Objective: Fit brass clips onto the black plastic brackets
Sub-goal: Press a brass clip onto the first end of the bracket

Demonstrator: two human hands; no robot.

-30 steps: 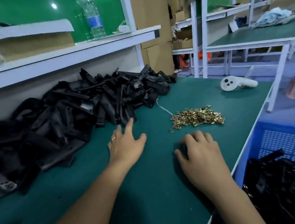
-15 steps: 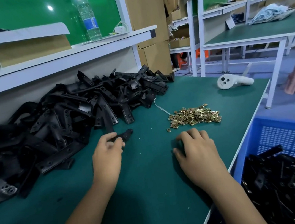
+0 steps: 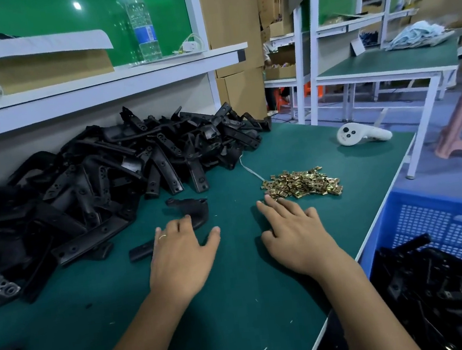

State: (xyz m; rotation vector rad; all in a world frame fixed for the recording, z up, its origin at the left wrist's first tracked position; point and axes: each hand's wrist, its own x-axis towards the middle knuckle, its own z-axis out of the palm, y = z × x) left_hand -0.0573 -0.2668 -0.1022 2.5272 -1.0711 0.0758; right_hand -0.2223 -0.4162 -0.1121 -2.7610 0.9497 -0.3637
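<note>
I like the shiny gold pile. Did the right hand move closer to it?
Yes. The right hand opened and its fingertips now reach the near edge of the brass clips, which stayed put.

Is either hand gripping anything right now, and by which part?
Nothing is gripped. The left hand lies open over a loose black bracket; the right hand is open beside the brass clips.
</note>
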